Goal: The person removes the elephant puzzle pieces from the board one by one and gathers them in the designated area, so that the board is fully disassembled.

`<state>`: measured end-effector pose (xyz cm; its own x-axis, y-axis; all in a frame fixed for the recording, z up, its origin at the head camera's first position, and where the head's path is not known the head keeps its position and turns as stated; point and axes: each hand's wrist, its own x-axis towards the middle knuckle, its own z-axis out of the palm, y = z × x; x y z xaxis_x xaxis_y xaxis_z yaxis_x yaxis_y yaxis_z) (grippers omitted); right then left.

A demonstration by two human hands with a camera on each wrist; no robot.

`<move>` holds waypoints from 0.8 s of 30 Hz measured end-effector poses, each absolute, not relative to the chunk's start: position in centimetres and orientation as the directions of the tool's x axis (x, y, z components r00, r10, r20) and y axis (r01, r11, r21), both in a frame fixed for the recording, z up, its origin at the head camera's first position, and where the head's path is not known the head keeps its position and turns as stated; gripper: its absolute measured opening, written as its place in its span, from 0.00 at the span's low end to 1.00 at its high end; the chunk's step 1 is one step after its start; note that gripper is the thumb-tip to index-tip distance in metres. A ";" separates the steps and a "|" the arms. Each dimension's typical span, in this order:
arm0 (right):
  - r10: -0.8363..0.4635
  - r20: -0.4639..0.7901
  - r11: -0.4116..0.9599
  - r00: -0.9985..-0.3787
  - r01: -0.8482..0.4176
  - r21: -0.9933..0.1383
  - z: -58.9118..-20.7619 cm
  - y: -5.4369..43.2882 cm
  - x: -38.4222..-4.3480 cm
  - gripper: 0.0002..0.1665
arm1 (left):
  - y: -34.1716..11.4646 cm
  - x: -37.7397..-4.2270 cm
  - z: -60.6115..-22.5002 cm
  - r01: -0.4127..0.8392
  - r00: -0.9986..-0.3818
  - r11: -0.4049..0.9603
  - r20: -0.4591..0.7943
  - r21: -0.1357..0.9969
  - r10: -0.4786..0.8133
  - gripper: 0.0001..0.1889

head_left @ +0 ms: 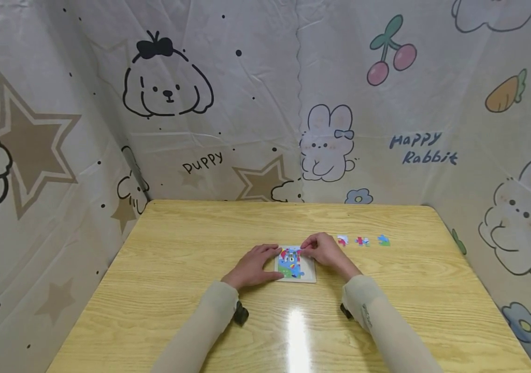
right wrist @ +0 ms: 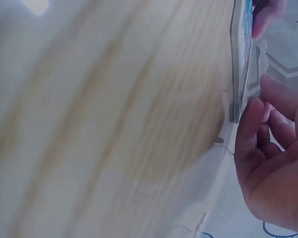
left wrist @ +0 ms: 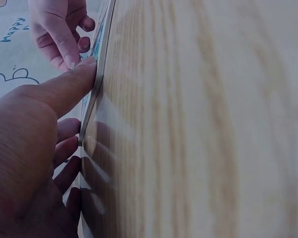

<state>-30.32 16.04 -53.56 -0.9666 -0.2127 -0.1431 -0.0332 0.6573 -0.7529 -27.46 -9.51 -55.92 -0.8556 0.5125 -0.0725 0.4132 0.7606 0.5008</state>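
Left hand (head_left: 257,263) clamped on puzzle board (head_left: 309,271); right hand (head_left: 327,251) pinched a piece (left wrist: 73,65); needed lining up before pressing flat.

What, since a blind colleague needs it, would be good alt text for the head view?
A person's left hand touches the left side of a partly filled jigsaw tray while the right hand is at its upper right, on a wooden table. Three loose puzzle pieces lie in a row to the right; cartoon-printed cloth hangs behind.
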 end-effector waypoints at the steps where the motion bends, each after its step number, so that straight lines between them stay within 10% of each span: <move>1: -0.215 -0.141 0.658 -0.966 -0.036 -0.752 -53.6 16.1 -30.3 0.02 | -9.5 -27.4 -55.9 0.412 -0.856 0.761 -0.074 0.501 0.512 0.41; 24: -0.221 -0.120 0.674 -0.968 -0.062 -0.736 -52.4 18.7 -29.2 0.04 | -9.5 -27.4 -55.8 0.411 -0.855 0.765 -0.082 0.495 0.512 0.41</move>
<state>-29.19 18.67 -52.42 -0.9679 -0.2208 -0.1202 -0.0624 0.6741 -0.7360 -27.44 -9.46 -55.83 -0.8550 0.5121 -0.0817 0.4110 0.7653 0.4954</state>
